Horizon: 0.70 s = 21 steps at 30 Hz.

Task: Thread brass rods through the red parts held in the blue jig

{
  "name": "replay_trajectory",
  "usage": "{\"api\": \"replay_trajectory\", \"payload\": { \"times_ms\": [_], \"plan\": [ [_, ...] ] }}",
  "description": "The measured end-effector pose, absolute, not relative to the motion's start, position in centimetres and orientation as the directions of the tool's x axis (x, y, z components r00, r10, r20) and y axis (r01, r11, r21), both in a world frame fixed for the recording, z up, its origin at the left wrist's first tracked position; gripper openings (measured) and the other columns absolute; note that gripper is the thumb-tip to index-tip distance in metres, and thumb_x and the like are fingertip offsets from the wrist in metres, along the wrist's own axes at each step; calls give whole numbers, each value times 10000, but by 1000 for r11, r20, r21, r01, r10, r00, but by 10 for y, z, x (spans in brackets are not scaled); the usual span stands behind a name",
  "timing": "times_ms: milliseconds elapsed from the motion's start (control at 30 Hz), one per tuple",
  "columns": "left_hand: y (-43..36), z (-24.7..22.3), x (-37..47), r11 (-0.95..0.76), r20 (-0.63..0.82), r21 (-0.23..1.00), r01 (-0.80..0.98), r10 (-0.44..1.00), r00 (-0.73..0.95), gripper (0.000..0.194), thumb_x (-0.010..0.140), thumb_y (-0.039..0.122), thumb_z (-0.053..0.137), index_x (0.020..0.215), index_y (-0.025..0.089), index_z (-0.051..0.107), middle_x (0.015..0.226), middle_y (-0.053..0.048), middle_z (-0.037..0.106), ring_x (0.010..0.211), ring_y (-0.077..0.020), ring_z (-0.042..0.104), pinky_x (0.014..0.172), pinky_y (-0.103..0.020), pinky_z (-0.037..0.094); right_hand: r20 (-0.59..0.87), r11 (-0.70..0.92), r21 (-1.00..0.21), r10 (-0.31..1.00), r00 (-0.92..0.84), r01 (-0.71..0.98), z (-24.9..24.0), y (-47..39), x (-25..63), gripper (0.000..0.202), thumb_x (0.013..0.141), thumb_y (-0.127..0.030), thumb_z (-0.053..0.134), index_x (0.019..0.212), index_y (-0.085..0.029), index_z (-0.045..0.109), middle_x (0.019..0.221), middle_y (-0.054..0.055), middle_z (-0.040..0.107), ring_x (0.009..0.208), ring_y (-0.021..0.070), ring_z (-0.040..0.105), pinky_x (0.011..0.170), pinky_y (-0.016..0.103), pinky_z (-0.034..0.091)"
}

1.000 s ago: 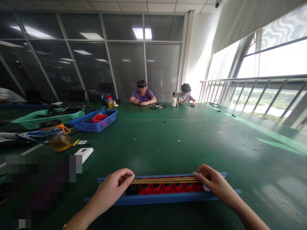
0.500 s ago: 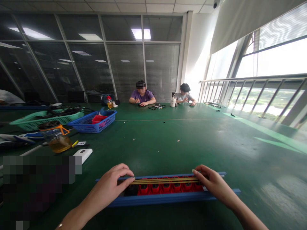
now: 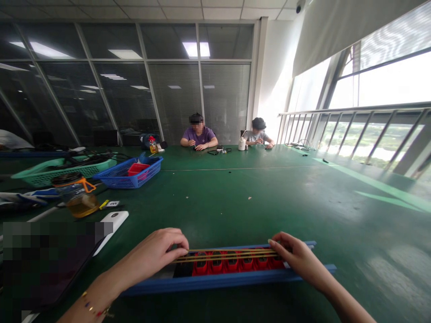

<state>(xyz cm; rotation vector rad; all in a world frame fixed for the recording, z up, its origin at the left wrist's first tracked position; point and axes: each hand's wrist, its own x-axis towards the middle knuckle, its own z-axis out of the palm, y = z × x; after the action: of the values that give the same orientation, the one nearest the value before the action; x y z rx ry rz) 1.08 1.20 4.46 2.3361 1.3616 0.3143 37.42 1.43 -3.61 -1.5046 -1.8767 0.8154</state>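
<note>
Tan sticks (image 3: 232,257) stretch between left fingers (image 3: 182,240) and right fingers (image 3: 279,248).

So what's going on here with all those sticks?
Someone's left hand seems to pinch one of the thin sticks, and their right hand is at the other end; its grip is hard to see. The sticks stretch over a row of red holders between blue rails on the green table. Across from them, two people sit leaning on it.
</note>
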Motion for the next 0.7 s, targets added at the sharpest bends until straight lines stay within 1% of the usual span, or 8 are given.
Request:
{"api": "replay_trajectory", "payload": {
  "times_ms": [100, 267, 333, 367, 400, 467, 600, 700],
  "plan": [
    [16, 50, -1, -464, 92, 367, 806, 881, 464, 220, 815, 377, 455, 799, 284, 653, 839, 16, 615, 785, -147, 550, 690, -212, 369, 61, 165, -776, 980, -188, 609, -36, 15, 375, 331, 825, -512, 438, 832, -208, 569, 648, -15, 595, 584, 144, 529, 487, 219, 375],
    [33, 59, -37, -472, 382, 176, 864, 841, 382, 213, 792, 419, 491, 847, 284, 647, 934, 9, 613, 883, -178, 544, 801, -237, 363, 53, 160, -775, 980, -189, 611, -37, 15, 375, 333, 831, -515, 426, 848, -214, 567, 655, -19, 593, 592, 145, 532, 492, 220, 379],
    [41, 59, -48, -435, 478, 142, 889, 817, 323, 235, 791, 430, 483, 866, 272, 639, 960, 0, 608, 895, -188, 541, 819, -249, 360, 62, 163, -774, 981, -183, 611, -37, 15, 375, 334, 831, -515, 425, 853, -213, 564, 654, -20, 591, 592, 143, 531, 496, 221, 381],
    [45, 58, -51, -416, 503, 135, 899, 811, 300, 246, 794, 432, 472, 876, 265, 635, 964, -5, 608, 893, -190, 541, 814, -252, 362, 66, 165, -775, 981, -180, 610, -36, 15, 375, 334, 830, -515, 426, 855, -211, 563, 653, -20, 590, 591, 143, 530, 497, 221, 382],
    [49, 56, -52, -401, 507, 132, 907, 813, 286, 256, 801, 432, 459, 884, 260, 630, 963, -9, 608, 885, -189, 543, 799, -251, 366, 69, 166, -777, 981, -179, 607, -36, 15, 375, 335, 830, -514, 427, 857, -209, 563, 651, -19, 589, 591, 142, 530, 497, 222, 382],
    [56, 50, -49, -388, 463, 130, 913, 838, 290, 265, 815, 424, 432, 882, 253, 624, 948, -11, 612, 856, -179, 548, 756, -243, 375, 69, 166, -782, 981, -181, 601, -36, 14, 375, 336, 828, -513, 429, 858, -207, 564, 648, -19, 589, 589, 142, 531, 496, 222, 383],
    [71, 29, -32, -385, 295, 151, 910, 897, 331, 234, 822, 372, 426, 831, 249, 624, 893, 1, 622, 776, -149, 559, 678, -227, 378, 60, 158, -791, 981, -182, 591, -36, 15, 375, 335, 824, -512, 436, 853, -206, 568, 648, -18, 594, 590, 143, 533, 494, 219, 382],
    [82, 11, -21, -388, 199, 170, 906, 914, 354, 202, 812, 326, 447, 782, 245, 630, 843, 10, 627, 733, -135, 563, 651, -222, 375, 63, 159, -790, 982, -178, 592, -38, 17, 376, 329, 824, -510, 440, 846, -209, 571, 647, -20, 595, 585, 140, 527, 488, 216, 375]
  ]
}}
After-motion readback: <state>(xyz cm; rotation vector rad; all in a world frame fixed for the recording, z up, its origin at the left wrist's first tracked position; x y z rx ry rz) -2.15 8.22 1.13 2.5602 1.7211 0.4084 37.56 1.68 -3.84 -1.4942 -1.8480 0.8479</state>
